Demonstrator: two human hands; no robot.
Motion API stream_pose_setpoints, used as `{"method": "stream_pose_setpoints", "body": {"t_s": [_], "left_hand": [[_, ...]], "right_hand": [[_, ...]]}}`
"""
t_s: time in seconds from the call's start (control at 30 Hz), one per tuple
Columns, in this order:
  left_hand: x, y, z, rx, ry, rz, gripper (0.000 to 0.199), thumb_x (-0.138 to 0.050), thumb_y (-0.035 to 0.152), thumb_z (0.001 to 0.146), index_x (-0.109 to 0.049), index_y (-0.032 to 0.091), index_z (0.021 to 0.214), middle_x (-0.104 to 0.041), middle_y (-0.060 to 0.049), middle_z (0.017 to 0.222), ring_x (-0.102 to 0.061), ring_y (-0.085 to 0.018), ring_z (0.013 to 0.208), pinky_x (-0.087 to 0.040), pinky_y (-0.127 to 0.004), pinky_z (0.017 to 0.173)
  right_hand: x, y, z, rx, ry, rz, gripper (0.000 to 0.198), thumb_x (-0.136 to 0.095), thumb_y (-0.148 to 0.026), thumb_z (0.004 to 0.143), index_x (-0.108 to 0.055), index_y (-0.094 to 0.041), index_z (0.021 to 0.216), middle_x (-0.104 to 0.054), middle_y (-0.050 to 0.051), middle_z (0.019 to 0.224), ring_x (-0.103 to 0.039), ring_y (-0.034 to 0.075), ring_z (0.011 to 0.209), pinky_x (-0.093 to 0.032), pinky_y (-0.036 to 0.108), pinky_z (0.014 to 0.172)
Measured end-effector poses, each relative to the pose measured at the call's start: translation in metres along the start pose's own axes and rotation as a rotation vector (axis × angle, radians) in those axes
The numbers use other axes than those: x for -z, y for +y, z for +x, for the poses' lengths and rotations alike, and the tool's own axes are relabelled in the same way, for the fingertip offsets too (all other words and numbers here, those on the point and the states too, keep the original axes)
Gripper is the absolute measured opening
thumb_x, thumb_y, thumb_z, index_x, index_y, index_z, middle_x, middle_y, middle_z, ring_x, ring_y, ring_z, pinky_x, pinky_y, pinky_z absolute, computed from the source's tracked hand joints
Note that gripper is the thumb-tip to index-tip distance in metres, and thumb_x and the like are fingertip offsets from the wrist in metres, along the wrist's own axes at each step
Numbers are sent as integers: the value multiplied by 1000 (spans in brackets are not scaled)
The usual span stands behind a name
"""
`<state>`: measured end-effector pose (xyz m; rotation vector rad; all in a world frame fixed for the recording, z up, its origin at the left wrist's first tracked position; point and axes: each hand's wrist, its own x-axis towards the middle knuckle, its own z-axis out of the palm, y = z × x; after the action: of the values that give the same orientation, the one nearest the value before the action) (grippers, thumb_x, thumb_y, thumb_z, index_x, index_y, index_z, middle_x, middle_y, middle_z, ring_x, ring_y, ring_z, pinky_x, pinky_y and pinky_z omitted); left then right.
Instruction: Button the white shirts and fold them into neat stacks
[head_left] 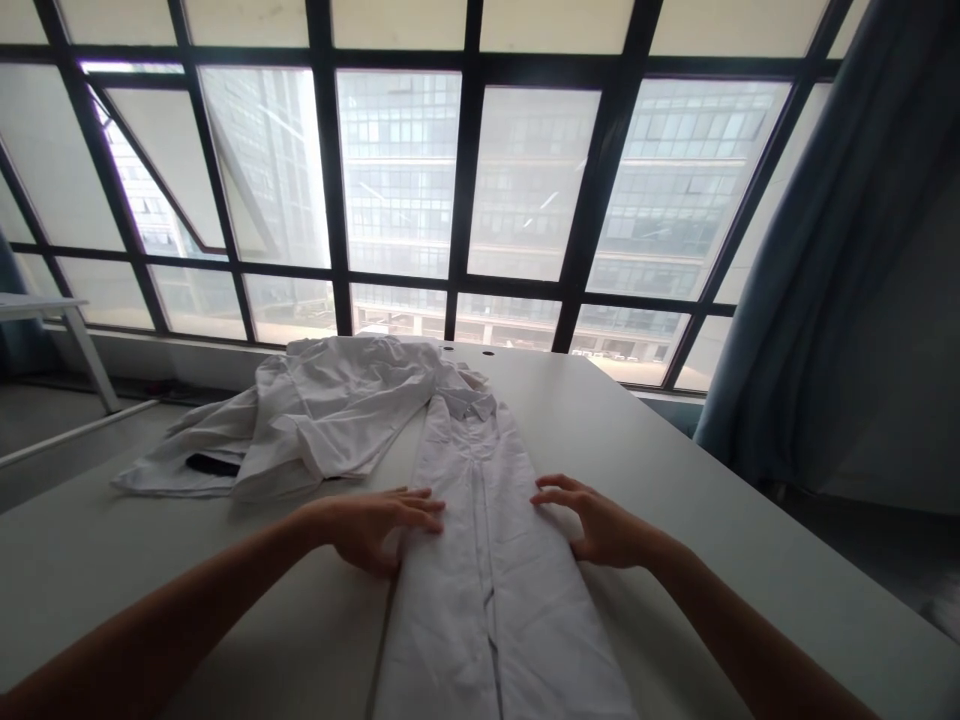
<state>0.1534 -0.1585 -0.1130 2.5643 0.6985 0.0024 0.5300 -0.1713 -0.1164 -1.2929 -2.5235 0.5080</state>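
Observation:
A long white collared garment [450, 600], like a shirt or coat, lies lengthwise in front of me, its sides brought in so that a dark gap runs down the middle. Its collar [476, 402] points toward the window. On the left edge rests my left hand [375, 525], fingers stretched over the cloth and thumb low by the side. My right hand [600, 520] is at the opposite edge, fingers apart and slightly curved, with the fingertips at the cloth. Neither hand grips anything that I can see. The garment's near end runs out of view.
A heap of white clothing [337, 410] lies at the back left, with a black strip [213, 465] on it. All this is on a white table [667, 500]. Beyond stand large windows [397, 180], and a blue-grey curtain [810, 300] hangs at right. Another white table [94, 350] is at far left.

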Motion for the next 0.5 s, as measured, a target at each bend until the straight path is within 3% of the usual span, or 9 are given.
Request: {"method": "stream_pose_setpoints", "body": {"t_s": [0.13, 0.23, 0.4, 0.5], "left_hand": [[-12, 17, 8, -82, -54, -29, 94, -81, 37, 64, -40, 33, 148, -25, -7, 159, -12, -39, 147, 0, -62, 114], [-17, 39, 16, -179, -31, -43, 87, -79, 34, 66, -44, 34, 146, -33, -6, 156, -21, -39, 145, 0, -61, 115], [-2, 76, 6, -285, -49, -317, 42, -59, 34, 87, -66, 26, 128, -61, -5, 135, -50, -29, 131, -32, -40, 115], [7, 79, -6, -127, -68, -606, 49, -55, 53, 89, -71, 19, 120, -70, -7, 119, -63, -28, 113, -49, -34, 98]], "right_hand": [[5, -18, -6, 15, -103, 0, 59, -80, -22, 67, -67, -29, 125, -42, 11, 150, -30, 38, 142, -25, 63, 113], [12, -32, -10, 117, -125, 89, 42, -79, -26, 71, -73, -29, 112, -51, 9, 143, -31, 34, 142, -13, 62, 116], [32, -54, -17, 203, -251, 341, 21, -75, -35, 78, -78, -24, 96, -72, 8, 111, -52, 31, 127, -12, 60, 115], [36, -57, -17, 184, -242, 570, 34, -69, -50, 81, -78, -18, 89, -74, 9, 92, -69, 27, 98, -40, 53, 102]]}}
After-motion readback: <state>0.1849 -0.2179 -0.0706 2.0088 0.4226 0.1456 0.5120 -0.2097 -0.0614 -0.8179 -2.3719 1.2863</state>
